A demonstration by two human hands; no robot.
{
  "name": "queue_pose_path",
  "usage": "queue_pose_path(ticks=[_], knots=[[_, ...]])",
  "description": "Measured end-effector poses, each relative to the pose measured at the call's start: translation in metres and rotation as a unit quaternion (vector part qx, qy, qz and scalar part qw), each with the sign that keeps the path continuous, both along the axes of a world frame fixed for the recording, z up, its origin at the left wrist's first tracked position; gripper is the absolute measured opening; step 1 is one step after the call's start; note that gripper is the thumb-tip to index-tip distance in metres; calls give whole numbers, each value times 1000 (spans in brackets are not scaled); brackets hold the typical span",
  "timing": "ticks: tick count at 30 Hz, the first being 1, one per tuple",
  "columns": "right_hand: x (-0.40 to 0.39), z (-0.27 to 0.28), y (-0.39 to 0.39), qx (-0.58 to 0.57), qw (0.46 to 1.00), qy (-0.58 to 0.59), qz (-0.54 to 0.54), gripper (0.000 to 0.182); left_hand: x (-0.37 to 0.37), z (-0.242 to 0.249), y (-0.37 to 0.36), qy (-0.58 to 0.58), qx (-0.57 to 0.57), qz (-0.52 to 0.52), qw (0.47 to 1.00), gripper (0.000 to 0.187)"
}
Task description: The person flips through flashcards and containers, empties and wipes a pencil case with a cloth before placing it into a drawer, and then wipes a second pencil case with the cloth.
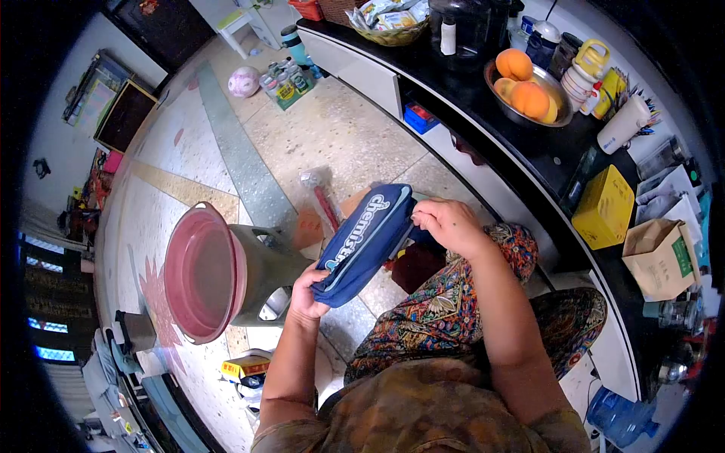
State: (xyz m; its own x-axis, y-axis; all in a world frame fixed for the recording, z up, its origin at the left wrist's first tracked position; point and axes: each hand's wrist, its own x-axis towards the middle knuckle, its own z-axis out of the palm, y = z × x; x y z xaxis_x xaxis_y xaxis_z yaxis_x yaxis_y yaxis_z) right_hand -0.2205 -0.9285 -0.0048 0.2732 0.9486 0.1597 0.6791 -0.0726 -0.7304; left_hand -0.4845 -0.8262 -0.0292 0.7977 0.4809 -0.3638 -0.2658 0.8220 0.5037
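Observation:
A dark blue zippered pencil case [368, 241] with white "chemistry" lettering and light blue trim is held above my lap. My left hand [308, 294] grips its lower left end, thumb on top and fingers underneath. At the far right end, my right hand [449, 225] has its thumb and fingers pinched together at the case's edge, by the zipper line. Whether those fingertips hold a zipper pull or the fabric cannot be made out. Beneath the case, a dark red item [415, 268] shows in part.
Left of my hands, a pink basin [236, 279] rests on a grey-green stool [264, 253]. A clear-wrapped red item [323, 200] lies on the floor beyond. Along the right runs a black-topped cabinet [468, 98] bearing a bowl of oranges [563, 117] and a yellow tin [604, 206].

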Motion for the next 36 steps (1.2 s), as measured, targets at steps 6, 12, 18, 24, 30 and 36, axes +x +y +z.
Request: queue_pose_path(ticks=[6, 12, 18, 24, 30, 36], knots=[[5, 8, 0, -34, 998, -22, -47, 15, -12, 7, -2, 29, 30, -1, 999, 57], [7, 7, 2, -22, 998, -22, -47, 17, -25, 14, -9, 34, 31, -1, 999, 62], [8, -9, 4, 10, 996, 88, -19, 15, -26, 11, -4, 49, 37, -36, 997, 60], [5, -17, 11, -47, 964, 242, -97, 25, -15, 14, 9, 32, 134, -118, 983, 56], [4, -11, 11, -32, 759, 638, -124, 41, -2, 17, 9, 103, 229, -164, 954, 47], [2, -15, 11, 32, 761, 636, -127, 51, 11, 7, 10, 65, 206, 26, 976, 57]])
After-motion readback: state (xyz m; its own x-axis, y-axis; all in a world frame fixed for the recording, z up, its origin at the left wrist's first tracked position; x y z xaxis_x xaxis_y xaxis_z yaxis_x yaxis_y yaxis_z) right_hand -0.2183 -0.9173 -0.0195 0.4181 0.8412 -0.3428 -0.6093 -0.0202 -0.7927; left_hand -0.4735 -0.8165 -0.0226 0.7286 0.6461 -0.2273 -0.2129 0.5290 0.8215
